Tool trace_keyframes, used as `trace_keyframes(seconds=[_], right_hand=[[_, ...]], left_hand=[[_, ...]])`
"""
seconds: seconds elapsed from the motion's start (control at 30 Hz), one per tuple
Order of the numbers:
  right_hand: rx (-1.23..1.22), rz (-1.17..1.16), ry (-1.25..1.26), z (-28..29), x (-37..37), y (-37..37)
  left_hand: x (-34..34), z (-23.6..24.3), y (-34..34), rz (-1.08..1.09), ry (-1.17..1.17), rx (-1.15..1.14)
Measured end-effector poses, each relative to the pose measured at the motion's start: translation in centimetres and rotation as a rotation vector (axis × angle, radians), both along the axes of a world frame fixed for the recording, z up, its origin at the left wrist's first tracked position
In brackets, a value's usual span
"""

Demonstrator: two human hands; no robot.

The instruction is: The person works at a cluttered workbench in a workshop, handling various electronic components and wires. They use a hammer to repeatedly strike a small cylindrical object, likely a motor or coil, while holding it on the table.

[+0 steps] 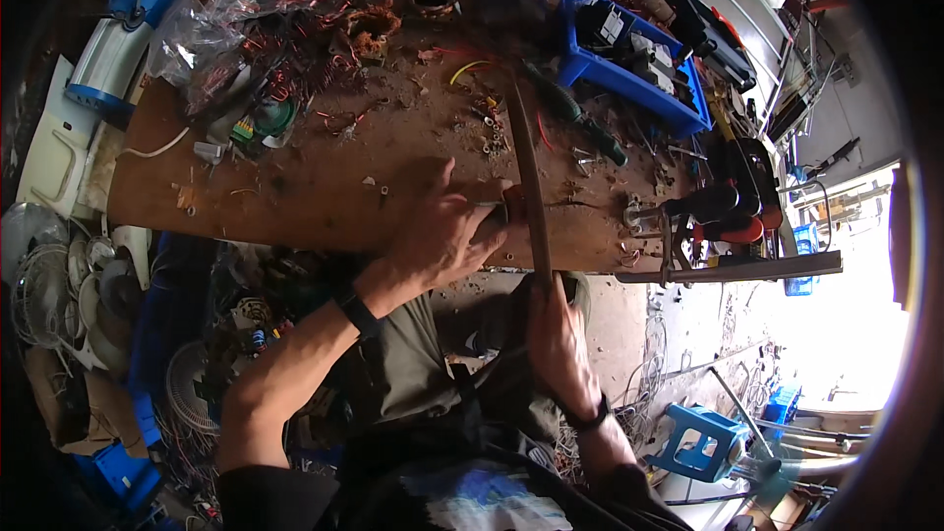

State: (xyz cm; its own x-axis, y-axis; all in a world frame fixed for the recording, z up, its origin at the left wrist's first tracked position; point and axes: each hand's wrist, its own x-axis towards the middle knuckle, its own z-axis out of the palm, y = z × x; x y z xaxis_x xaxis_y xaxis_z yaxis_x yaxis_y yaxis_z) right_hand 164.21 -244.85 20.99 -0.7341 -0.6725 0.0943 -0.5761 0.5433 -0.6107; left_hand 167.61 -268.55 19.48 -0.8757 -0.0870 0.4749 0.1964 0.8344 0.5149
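Observation:
My left hand (447,241) is over the front of the brown workbench (324,177), its fingers closed around a small dark part (513,204) with a reddish-brown end. The hand hides most of that part, so its kind is unclear. Below the bench's front edge, my right hand (560,339) grips the lower end of a long, flat, brownish metal bar (527,152) that looks like a file. The bar slants up across the bench top, and its side lies against or very close to the small part. Several small nuts (489,133) are scattered left of the bar.
Red copper wire scraps (295,59) and plastic bags pile up at the far left. A blue bin (629,64) of dark parts stands at the far right, beside a green tool (580,118). Red-and-black-handled tools (723,216) crowd the right end. A blue stool (696,442) stands on the floor.

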Motion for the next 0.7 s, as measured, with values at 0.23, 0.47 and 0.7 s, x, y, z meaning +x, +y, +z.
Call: trace_keyframes(seconds=[0.23, 0.47, 0.7], right_hand=[[-0.051, 0.028, 0.118, -0.3, -1.1, -1.4], [0.153, -0.006, 0.039, -1.2, 5.0, 7.5], [0.017, 0.01, 0.014, 1.2, -2.2, -2.6]], left_hand=[[0.1, 0.2, 0.2, 0.068, -0.111, 0.028], [0.0, -0.2, 0.4, 0.038, -0.033, 0.045], [-0.1, 0.9, -0.1, 0.01, -0.037, 0.051]])
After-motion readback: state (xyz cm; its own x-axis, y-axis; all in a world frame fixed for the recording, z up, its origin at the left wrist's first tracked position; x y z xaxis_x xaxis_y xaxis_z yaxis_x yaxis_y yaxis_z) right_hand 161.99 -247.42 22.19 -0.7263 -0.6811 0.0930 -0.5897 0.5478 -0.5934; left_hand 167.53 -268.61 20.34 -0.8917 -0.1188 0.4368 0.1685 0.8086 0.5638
